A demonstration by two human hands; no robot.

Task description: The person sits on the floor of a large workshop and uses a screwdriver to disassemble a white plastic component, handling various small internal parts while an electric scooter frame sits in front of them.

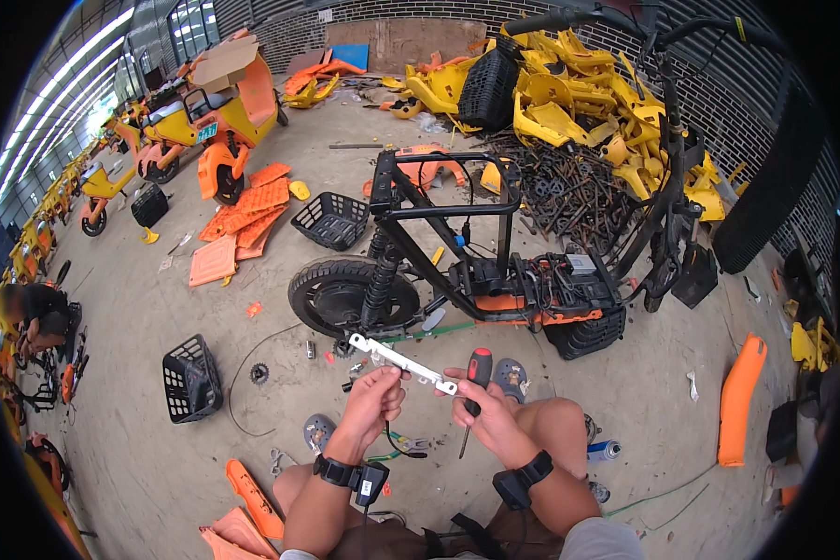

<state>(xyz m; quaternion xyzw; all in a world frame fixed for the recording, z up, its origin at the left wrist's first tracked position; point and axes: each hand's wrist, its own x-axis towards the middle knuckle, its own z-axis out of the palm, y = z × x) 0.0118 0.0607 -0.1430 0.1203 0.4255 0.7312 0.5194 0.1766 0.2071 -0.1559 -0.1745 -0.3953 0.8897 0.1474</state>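
One white bar [392,357] is held up between the hands, before a bare scooter frame [443,213]. The left hand [373,401] has its fingers pinched on it near the middle; the right hand [495,417] has its fingers curled around a screwdriver [479,368] and seems to grip the bar's right end too, though overlap obscures this. Pliers [410,441] and a black basket [193,378] lie on the floor [131,373].

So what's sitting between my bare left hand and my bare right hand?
In the head view, a long narrow white bar spans the gap from your left hand to your right hand.
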